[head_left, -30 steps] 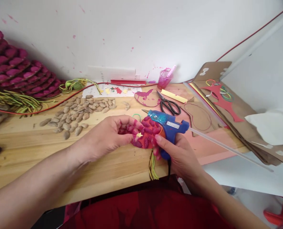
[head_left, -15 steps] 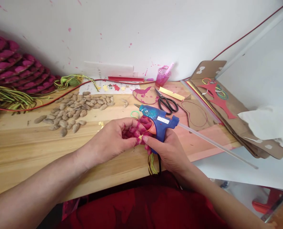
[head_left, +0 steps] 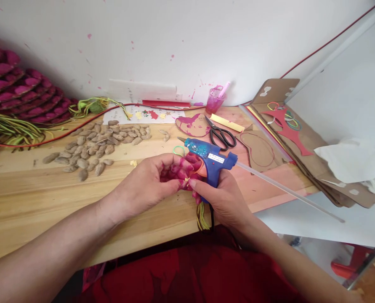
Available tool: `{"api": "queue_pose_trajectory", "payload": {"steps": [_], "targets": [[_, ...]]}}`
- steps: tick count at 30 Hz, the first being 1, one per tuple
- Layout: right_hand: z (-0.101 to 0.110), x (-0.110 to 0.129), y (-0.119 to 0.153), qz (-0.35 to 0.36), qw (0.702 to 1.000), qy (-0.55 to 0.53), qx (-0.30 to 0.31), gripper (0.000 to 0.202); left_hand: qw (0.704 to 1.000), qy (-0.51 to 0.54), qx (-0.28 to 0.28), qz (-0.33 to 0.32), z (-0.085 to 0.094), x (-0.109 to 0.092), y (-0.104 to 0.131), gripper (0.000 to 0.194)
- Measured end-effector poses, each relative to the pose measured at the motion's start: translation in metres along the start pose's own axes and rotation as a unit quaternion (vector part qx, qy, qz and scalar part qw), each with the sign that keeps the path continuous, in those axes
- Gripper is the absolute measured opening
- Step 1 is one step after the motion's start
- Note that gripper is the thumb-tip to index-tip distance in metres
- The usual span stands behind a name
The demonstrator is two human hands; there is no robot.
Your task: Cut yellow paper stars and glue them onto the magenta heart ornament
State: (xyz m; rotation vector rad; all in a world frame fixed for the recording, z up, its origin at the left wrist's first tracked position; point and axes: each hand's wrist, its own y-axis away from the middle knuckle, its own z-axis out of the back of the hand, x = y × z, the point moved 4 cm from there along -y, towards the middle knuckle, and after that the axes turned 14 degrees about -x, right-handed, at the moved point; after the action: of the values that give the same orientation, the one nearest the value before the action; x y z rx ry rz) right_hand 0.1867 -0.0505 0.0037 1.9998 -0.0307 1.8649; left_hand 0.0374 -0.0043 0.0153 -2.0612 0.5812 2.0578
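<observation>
My left hand (head_left: 146, 179) is closed round a magenta ornament (head_left: 192, 160), partly hidden by my fingers and the glue gun. A thin green loop (head_left: 175, 148) shows at its upper end, and a yellow-green yarn tassel (head_left: 202, 216) hangs below. My right hand (head_left: 231, 198) grips a blue hot glue gun (head_left: 215, 165), its nozzle pointing left and a long clear glue stick (head_left: 282, 190) out of its back. At the ornament's front, my two thumbs meet at a small yellow paper piece (head_left: 186, 181). Magenta paint stains my left fingertips.
Peanuts (head_left: 92, 145) lie in a pile at left, below a red cable (head_left: 111, 110). Black scissors (head_left: 223, 136), a cardboard heart (head_left: 190, 126) and a pink cup (head_left: 215, 100) are behind the gun. Cardboard (head_left: 335, 191) and white tissue (head_left: 348, 162) are at right. Magenta decorations (head_left: 23, 90) stand far left.
Both hands keep almost the same place and hold. The left thumb and the yellow piece have shifted very slightly; the view has moved a little.
</observation>
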Motion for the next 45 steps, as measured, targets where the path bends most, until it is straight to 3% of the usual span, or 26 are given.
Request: {"api": "queue_pose_trajectory", "payload": {"steps": [17, 23, 29, 45], "targets": [[-0.0028, 0.0018, 0.0028, 0.001, 1.000, 0.010, -0.014, 0.015, 0.999, -0.006, -0.037, 0.006, 0.0026, -0.0036, 0.0024, 0.025], [-0.0029, 0.0034, 0.0043, -0.007, 0.999, 0.006, -0.037, 0.017, 1.000, 0.007, -0.011, 0.015, 0.0027, -0.0069, 0.0033, 0.028], [-0.0028, 0.0042, 0.0034, 0.000, 1.000, 0.002, -0.030, 0.017, 0.999, -0.016, -0.026, 0.037, 0.0057, -0.0099, 0.0024, 0.032], [-0.0058, 0.0038, 0.0043, -0.005, 0.999, 0.016, -0.035, 0.021, 0.999, -0.028, -0.043, 0.014, 0.0073, -0.0078, 0.0019, 0.032]]}}
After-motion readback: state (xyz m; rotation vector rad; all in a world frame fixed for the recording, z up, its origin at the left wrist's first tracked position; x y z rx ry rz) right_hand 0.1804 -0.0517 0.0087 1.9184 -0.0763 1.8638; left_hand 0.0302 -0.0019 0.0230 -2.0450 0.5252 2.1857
